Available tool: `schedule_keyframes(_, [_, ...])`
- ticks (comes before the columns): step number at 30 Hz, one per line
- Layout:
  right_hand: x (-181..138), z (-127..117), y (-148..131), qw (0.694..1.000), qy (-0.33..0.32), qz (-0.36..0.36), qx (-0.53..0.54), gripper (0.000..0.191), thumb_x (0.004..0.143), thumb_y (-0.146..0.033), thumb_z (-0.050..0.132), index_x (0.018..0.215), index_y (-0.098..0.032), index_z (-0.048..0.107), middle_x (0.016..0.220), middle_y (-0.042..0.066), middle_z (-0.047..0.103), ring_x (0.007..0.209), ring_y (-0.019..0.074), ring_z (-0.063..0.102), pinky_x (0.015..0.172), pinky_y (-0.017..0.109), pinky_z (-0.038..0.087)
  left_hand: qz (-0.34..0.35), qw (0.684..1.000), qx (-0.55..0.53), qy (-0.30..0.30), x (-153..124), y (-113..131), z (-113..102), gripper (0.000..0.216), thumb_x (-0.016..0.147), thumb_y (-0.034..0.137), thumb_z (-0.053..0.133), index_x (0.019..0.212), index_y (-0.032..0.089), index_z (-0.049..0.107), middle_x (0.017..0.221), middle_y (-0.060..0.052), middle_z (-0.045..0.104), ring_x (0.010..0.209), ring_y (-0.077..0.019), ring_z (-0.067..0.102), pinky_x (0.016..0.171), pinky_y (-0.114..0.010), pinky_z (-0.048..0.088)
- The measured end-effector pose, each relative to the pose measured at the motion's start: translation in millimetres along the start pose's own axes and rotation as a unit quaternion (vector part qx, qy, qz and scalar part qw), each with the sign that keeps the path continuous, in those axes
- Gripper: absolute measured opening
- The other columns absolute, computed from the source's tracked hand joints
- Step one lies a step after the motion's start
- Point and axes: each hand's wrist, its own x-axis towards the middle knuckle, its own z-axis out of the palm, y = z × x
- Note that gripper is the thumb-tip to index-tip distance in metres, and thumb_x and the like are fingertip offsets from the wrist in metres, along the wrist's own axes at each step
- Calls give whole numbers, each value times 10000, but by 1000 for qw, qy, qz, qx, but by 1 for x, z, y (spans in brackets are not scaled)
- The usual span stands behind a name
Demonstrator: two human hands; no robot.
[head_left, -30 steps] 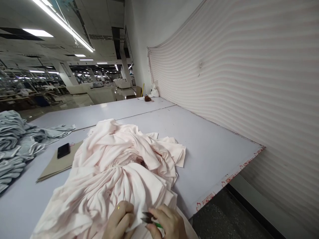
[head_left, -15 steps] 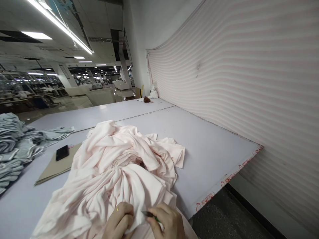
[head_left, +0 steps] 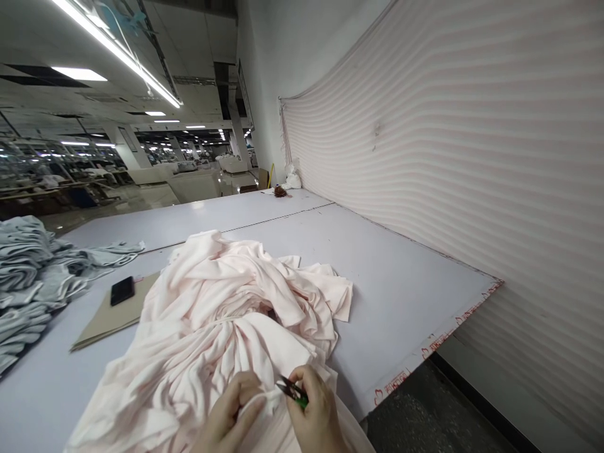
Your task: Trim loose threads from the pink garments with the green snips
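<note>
A heap of pale pink fabric [head_left: 202,352] lies bunched in folds on the table in front of me. My left hand [head_left: 236,409] pinches an edge of this fabric between thumb and fingers, near the bottom of the view. Just to its right, my right hand [head_left: 314,409] is closed around small thread snips [head_left: 293,391] with dark blades and a green part at the handle. The blades are apart and point left at the pinched edge. Whether they touch the fabric I cannot tell.
The pale table [head_left: 387,302] has a right edge with red-printed tape. Left of the fabric, a black phone [head_left: 123,290] rests on brown cardboard [head_left: 101,324]. Grey-green garments [head_left: 28,270] are piled at far left. A striped sheet [head_left: 448,138] covers the right wall.
Both hands have moved slightly up, and the left now lifts a fabric edge into view. The snips have turned, so their parted blades show. The camera view has shifted a little.
</note>
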Motion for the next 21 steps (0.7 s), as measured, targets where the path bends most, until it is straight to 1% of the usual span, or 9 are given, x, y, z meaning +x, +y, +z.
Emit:
schedule_keyframes(2, [5, -6, -3, 1000, -25, -8, 5, 252, 711, -25, 522, 846, -229, 583, 740, -15, 655, 659, 166, 659, 596, 209, 443, -113, 994, 0, 4, 2, 7, -6, 332, 880, 538, 550, 1079, 276, 592, 826, 5, 664, 745, -165, 629, 662, -225, 524])
schedule_keyframes(3, [7, -11, -5, 999, -48, -11, 7, 238, 721, -30, 545, 839, -231, 593, 755, -13, 659, 678, 169, 664, 601, 211, 441, -140, 990, 1, 7, 3, 10, -8, 393, 865, 575, 549, 1131, 288, 583, 840, 11, 660, 762, -165, 630, 679, -223, 526])
schedule_keyframes(5, [11, -22, -11, 995, -98, -15, 11, 213, 744, -77, 625, 886, -236, 631, 819, 0, 670, 727, 183, 675, 615, 218, 445, -164, 986, -1, 15, 4, 12, -11, 453, 841, 622, 543, 1154, 298, 581, 844, 16, 650, 778, -167, 630, 713, -226, 532])
schedule_keyframes(7, [13, -32, -17, 991, -127, -28, -5, 264, 752, -156, 707, 995, -248, 661, 886, 17, 675, 752, 201, 677, 630, 236, 453, -175, 984, -13, 13, 4, 12, -12, 464, 833, 631, 541, 1154, 299, 579, 907, 4, 656, 872, -183, 639, 792, -243, 533])
schedule_keyframes(10, [15, -41, -25, 986, -139, -68, -64, 306, 773, -197, 722, 1068, -262, 672, 885, 25, 681, 744, 220, 668, 636, 268, 449, -177, 983, -50, -8, 7, 15, -11, 420, 830, 614, 547, 1107, 299, 579, 1017, -9, 659, 1023, -200, 618, 905, -264, 506])
schedule_keyframes(13, [20, -42, -32, 980, -145, -104, -88, 203, 808, -179, 673, 999, -245, 689, 819, 26, 676, 696, 216, 651, 603, 283, 427, -169, 983, -67, -27, 10, 22, -11, 378, 813, 606, 553, 1035, 301, 582, 914, 7, 648, 937, -198, 623, 889, -280, 516])
schedule_keyframes(15, [23, -40, -36, 980, -148, -109, -80, 169, 825, -184, 661, 980, -242, 697, 807, 23, 677, 674, 208, 646, 576, 283, 416, -178, 982, -64, -30, 12, 28, -10, 363, 807, 606, 551, 999, 299, 583, 867, 14, 634, 912, -200, 624, 881, -289, 521])
schedule_keyframes(19, [24, -37, -35, 984, -142, -95, -46, 179, 834, -190, 664, 991, -257, 718, 808, 18, 686, 676, 198, 652, 585, 272, 431, -188, 980, -66, -32, 14, 34, -9, 383, 788, 632, 561, 970, 296, 583, 899, 12, 639, 951, -206, 624, 905, -297, 511])
schedule_keyframes(21, [22, -37, -28, 990, -127, -66, -6, 186, 843, -171, 642, 981, -258, 730, 808, 20, 686, 697, 192, 661, 614, 258, 455, -175, 982, -70, -16, 16, 33, -11, 399, 773, 655, 579, 940, 293, 578, 871, 18, 640, 924, -208, 627, 895, -299, 511])
